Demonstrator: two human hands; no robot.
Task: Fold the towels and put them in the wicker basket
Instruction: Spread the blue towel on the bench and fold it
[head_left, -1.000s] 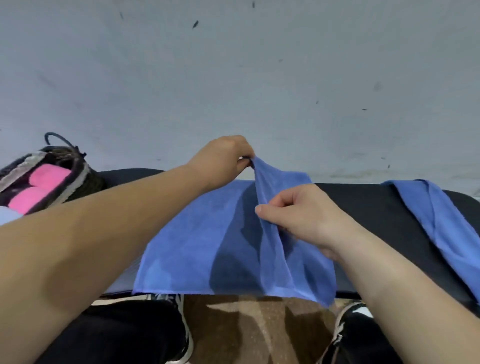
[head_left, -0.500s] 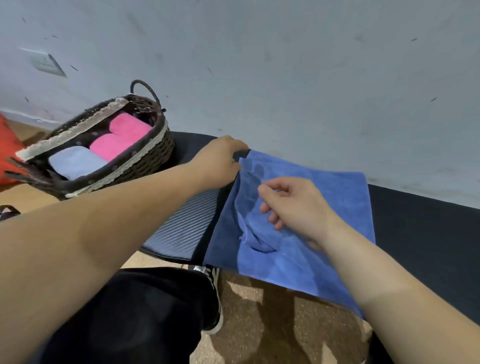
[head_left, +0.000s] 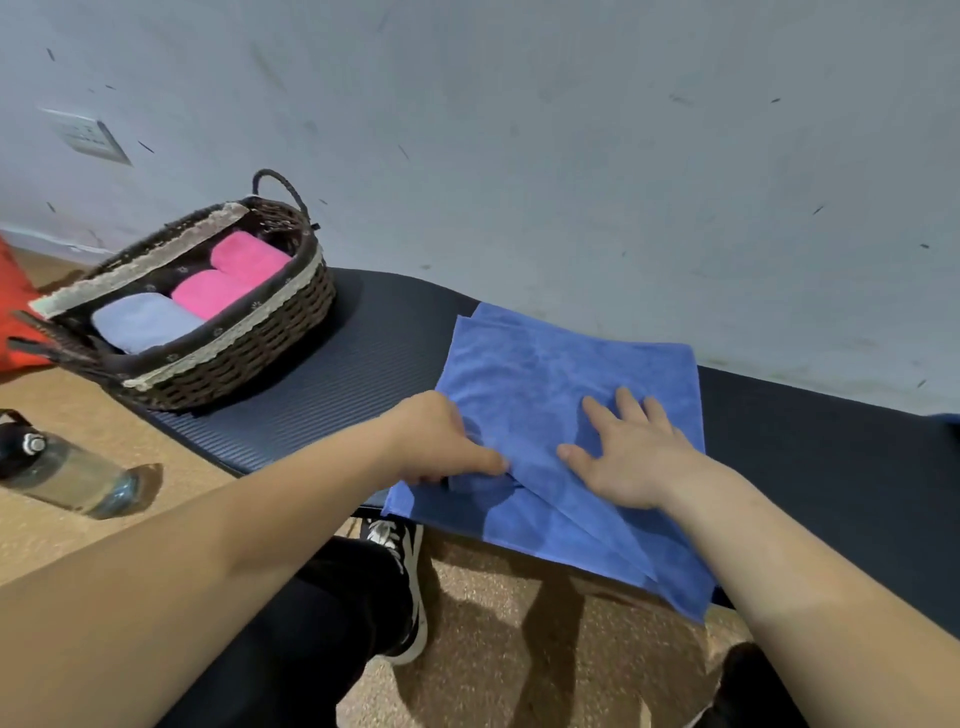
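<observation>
A blue towel (head_left: 550, 374) lies folded over on the dark padded bench (head_left: 332, 374), its near edge hanging past the bench front. My left hand (head_left: 441, 441) pinches a fold of the towel at its left near side. My right hand (head_left: 628, 457) rests flat on the towel with fingers spread. The dark wicker basket (head_left: 234, 358) stands at the bench's left end, left of the towel. Inside it lie two pink rolled towels (head_left: 228, 275) and a pale blue one (head_left: 140, 319).
A clear water bottle (head_left: 62, 473) lies on the cork floor at left. A red object (head_left: 15, 306) sits behind the basket. A wall with an outlet (head_left: 88, 136) runs behind the bench. My black-trousered legs and a sneaker (head_left: 400, 566) are below the bench edge.
The towel's raised half has been laid over flat. My right hand let go of the fold and now presses flat. My left hand moved from the far corner to the near left side. View shifted left.
</observation>
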